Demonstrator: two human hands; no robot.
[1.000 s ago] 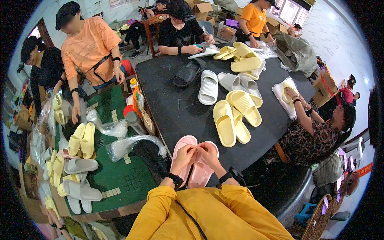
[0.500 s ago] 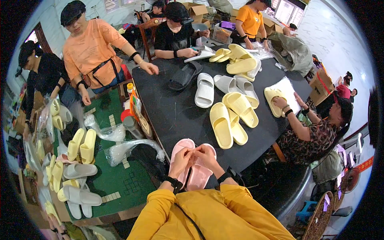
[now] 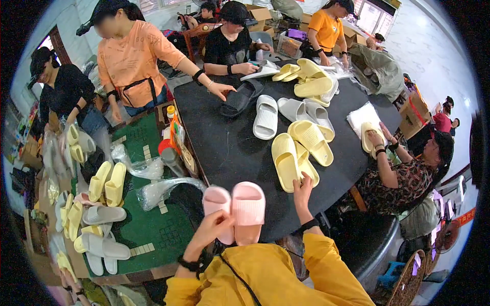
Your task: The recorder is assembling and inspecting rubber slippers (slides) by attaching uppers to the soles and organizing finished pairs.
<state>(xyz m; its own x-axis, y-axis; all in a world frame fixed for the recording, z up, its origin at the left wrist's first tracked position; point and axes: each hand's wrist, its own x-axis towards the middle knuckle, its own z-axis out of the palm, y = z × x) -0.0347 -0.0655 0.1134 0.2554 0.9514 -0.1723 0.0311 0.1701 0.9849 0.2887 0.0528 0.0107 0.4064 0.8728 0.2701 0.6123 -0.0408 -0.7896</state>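
Note:
A pair of pale pink slippers, the left slipper [image 3: 215,198] and the right slipper [image 3: 248,200], sits side by side at the near edge of the black table. My left hand [image 3: 213,227] is closed, with bent fingertips pinching at the left pink slipper's strap by its inner side. Ahead and to the right, my right hand [image 3: 303,189] reaches to the heel ends of a pale yellow slipper pair [image 3: 287,155]. Its thumb and fingers are apart and touch the heels. Another yellow slipper [image 3: 312,138] overlaps that pair from behind.
The black table [image 3: 222,153] also bears white slippers [image 3: 265,117], grey slippers [image 3: 308,113], black slippers [image 3: 242,99] and a yellow pile [image 3: 312,84]. To the left, a green board [image 3: 168,245] carries more slippers and plastic bags [image 3: 166,193]. Several co-workers surround the tables; one touches the black slippers.
My hands have separated: the right moved forward to the yellow slippers, the left stayed at the pink pair, which shifted slightly. A co-worker's hand has reached the black slippers.

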